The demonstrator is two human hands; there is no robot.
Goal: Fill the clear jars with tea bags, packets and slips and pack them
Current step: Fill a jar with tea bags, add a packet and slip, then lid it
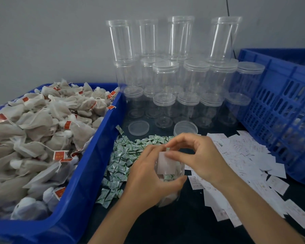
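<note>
Clear jar point(179, 170): one, lidless, held low over the dark table point(192, 224) in front of the person, between two heaps of loose stock. The mouth tilts up towards the right hand. Its outline is blurred.

Left hand point(148, 176): wrapped round the jar from the left, with the thumb across the near wall, clamped firmly on it.

Right hand point(195, 155): above and just right of the jar's mouth. Thumb and forefinger are closed together on the top edge of a white slip point(166, 164).

White slip: upright, with the lower part standing inside the jar and the upper edge in the right hand's pinch.

Green packet point(168, 177): at least one, seen through the jar wall beneath the slip.

Loose packets point(123, 161): a green-and-white heap on the table left of the jar, lying against the blue tray point(88, 173).

Tea bags point(42, 131): pale mesh bags with red tags on strings, piled high in the blue tray at far left.

Paper slips point(245, 155): white, scattered on the table right of the jar, reaching the blue crate point(275, 106).

Empty jars point(165, 80): clear, lidded, stacked in tiers against the grey wall.

Loose lids point(138, 128): two, on the table between the stack and the hands.
</note>
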